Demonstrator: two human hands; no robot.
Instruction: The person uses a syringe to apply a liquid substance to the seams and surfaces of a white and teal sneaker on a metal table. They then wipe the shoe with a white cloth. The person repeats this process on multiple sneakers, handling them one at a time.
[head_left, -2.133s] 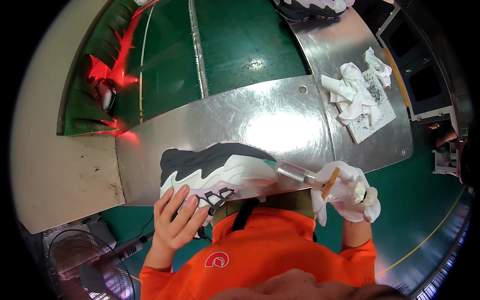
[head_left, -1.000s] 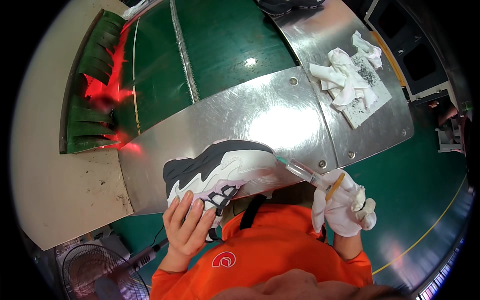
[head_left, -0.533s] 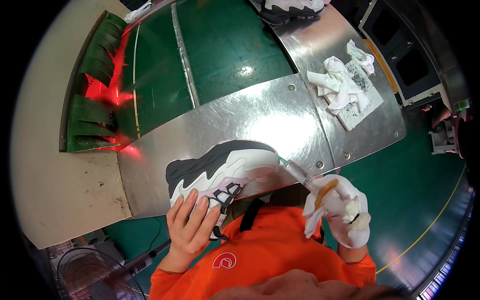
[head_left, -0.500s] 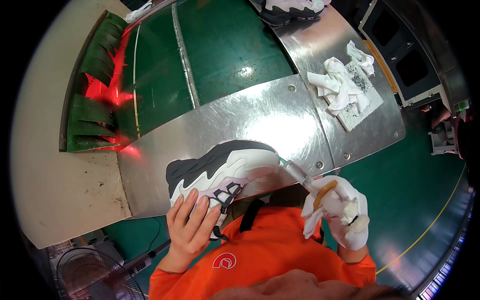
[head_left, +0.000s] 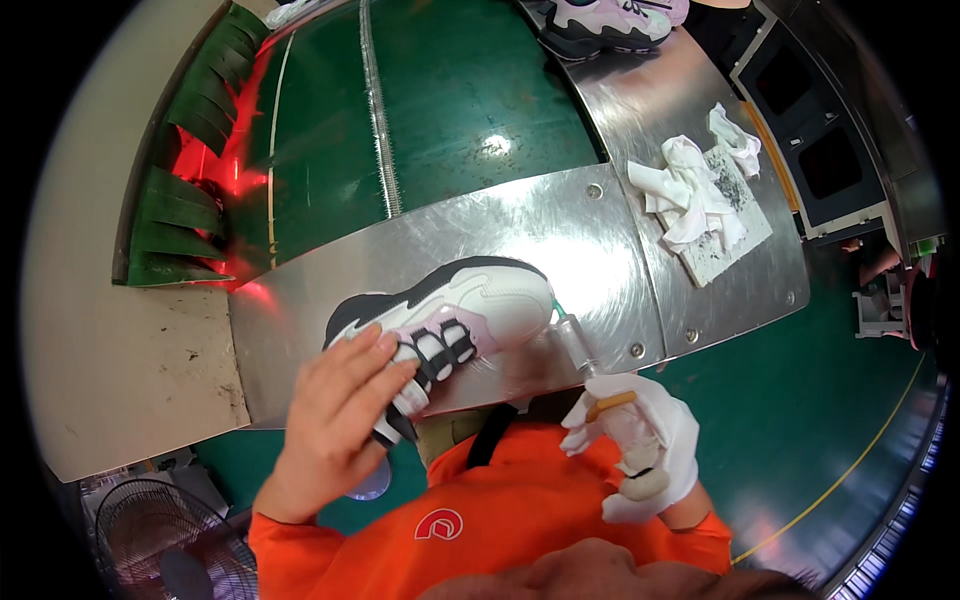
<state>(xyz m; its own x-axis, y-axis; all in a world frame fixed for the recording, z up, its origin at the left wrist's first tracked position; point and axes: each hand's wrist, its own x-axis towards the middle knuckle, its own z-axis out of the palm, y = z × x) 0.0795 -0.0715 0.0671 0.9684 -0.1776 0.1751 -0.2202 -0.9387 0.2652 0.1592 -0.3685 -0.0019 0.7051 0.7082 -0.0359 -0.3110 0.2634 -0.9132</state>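
A white sneaker [head_left: 500, 305] with lilac panels, black laces and a dark sole lies tilted on its side on the metal tabletop, toe to the right. My bare left hand [head_left: 340, 410] grips it around the ankle opening, fingers over the upper; the thumb is hidden. In a white glove, my right hand [head_left: 640, 440] holds a clear syringe [head_left: 575, 345]. The syringe's thin green tip [head_left: 558, 306] is at the toe's edge, seemingly touching it. An orange-brown band [head_left: 610, 404] shows at one gloved finger, and a pale covering with a black band lies by the palm.
Beyond the metal tabletop [head_left: 420, 235] runs a green conveyor belt [head_left: 480, 110], leading left to a strip curtain [head_left: 180, 225] with red light. Crumpled white cloths [head_left: 690, 195] lie on a stained pad at right. Another sneaker [head_left: 605, 28] stands at the back. A fan [head_left: 170, 540] is at lower left.
The sneaker has rolled so that its laces show more and its sole less. My left hand turned with it. My right hand and the syringe moved slightly left and nearer to me.
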